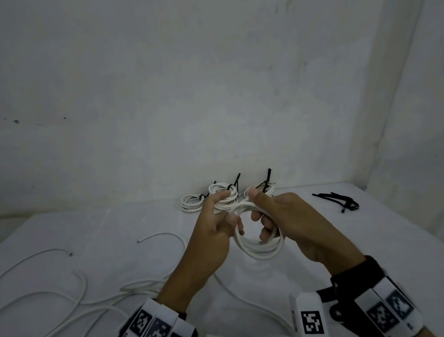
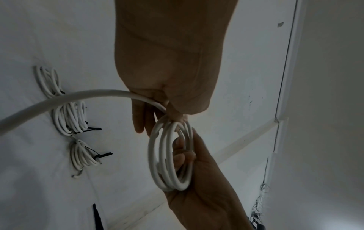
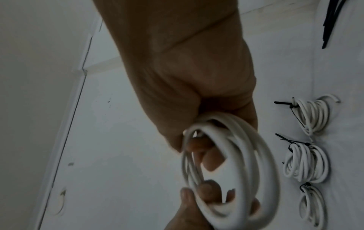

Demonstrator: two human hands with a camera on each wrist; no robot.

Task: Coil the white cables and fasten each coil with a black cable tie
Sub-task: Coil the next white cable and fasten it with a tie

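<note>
**Fourth coil in hand, three already tied**

Loose white round cable [image 1: 39, 297] sprawls across the near edge of the white tabletop [image 1: 380, 235], closest to the head camera; I count at least two free ends there, so more than one length may be waiting, though I cannot tell how many; just beyond it both hands hold a coil of white cable [image 1: 258, 245] above the tabletop; the left hand [image 1: 215, 232] pinches the strand that feeds into the coil, fingers curled round it; the right hand [image 1: 285, 216] has fingers hooked through the loops, thumb on top; the left wrist view shows about four turns wound and a tail leading away, so I judge winding unfinished and this coil has no tie yet; by the back wall lie three finished white coils [image 1: 218, 198], each cinched with a black tie, close together; well apart to the right rests a small bunch of spare black plastic cable ties [image 1: 337, 200], too tangled to count.
</note>
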